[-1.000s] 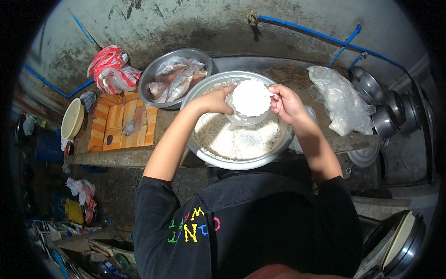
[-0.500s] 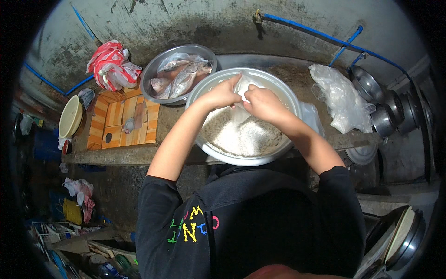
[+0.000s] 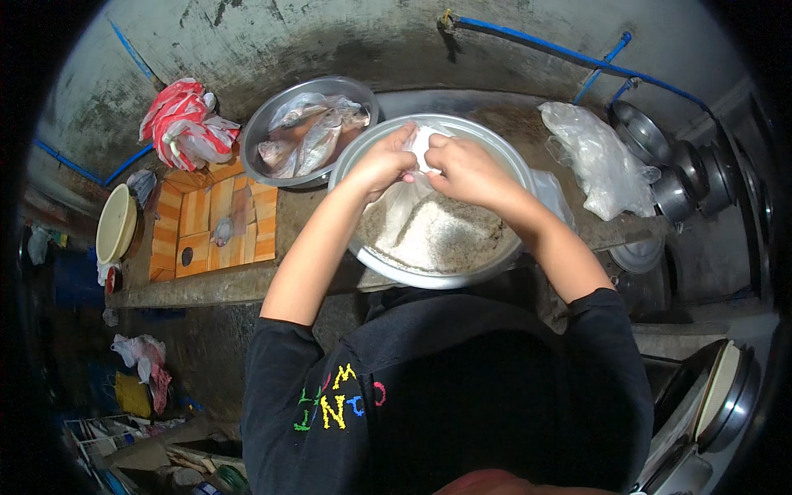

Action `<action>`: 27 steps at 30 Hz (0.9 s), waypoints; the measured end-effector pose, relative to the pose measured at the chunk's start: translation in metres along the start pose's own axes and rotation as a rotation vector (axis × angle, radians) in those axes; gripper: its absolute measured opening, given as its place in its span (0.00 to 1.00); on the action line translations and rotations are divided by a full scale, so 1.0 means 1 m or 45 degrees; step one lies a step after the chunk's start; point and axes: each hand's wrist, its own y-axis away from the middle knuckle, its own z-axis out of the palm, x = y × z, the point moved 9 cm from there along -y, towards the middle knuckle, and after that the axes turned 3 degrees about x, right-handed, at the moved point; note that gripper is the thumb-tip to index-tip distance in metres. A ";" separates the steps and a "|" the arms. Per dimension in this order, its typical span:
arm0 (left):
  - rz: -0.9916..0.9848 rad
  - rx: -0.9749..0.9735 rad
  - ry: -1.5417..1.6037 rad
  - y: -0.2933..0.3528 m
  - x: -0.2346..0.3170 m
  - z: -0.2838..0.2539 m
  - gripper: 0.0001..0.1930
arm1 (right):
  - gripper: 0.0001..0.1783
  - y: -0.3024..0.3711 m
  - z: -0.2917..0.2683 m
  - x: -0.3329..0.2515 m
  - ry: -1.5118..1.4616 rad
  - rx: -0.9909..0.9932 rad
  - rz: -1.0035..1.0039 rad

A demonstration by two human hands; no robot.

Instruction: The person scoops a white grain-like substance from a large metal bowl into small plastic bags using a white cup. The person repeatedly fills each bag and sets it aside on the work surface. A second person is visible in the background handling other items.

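Observation:
My left hand (image 3: 385,167) and my right hand (image 3: 469,171) are close together over a large grey metal basin (image 3: 443,281). Between them they pinch a thin, whitish plastic bag (image 3: 425,136), with fingers closed on it from both sides. A pale translucent strip hangs from below the left fingers toward the basin; I cannot tell whether it is bag or falling contents. Grainy, speckled grey-brown material (image 3: 487,233) lies in the basin, with a bright white patch (image 3: 433,227) near the middle. My fingers hide part of the bag.
Left of the basin, a metal bowl (image 3: 254,171) holds several fish (image 3: 318,148). A wooden-slat tray (image 3: 221,257) and a pale yellow basin (image 3: 115,223) are farther left. A red-and-white bag (image 3: 186,124) stands behind the tray. Clear plastic bags (image 3: 598,161) and metal pots (image 3: 676,194) are right.
Both hands remain on the bag and have shifted slightly. The white patch in the basin looks broader and whiter, and a pale strip now hangs below my left hand. The view has shifted slightly.

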 end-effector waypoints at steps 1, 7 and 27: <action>-0.002 -0.009 -0.024 0.001 0.002 0.000 0.38 | 0.10 0.000 -0.001 0.000 0.005 0.023 0.002; 0.019 0.026 -0.080 0.005 0.014 -0.006 0.39 | 0.12 0.012 -0.024 -0.008 -0.080 0.173 0.061; 0.084 0.162 -0.083 0.022 0.017 0.019 0.39 | 0.15 0.081 0.033 0.109 -1.114 0.185 0.787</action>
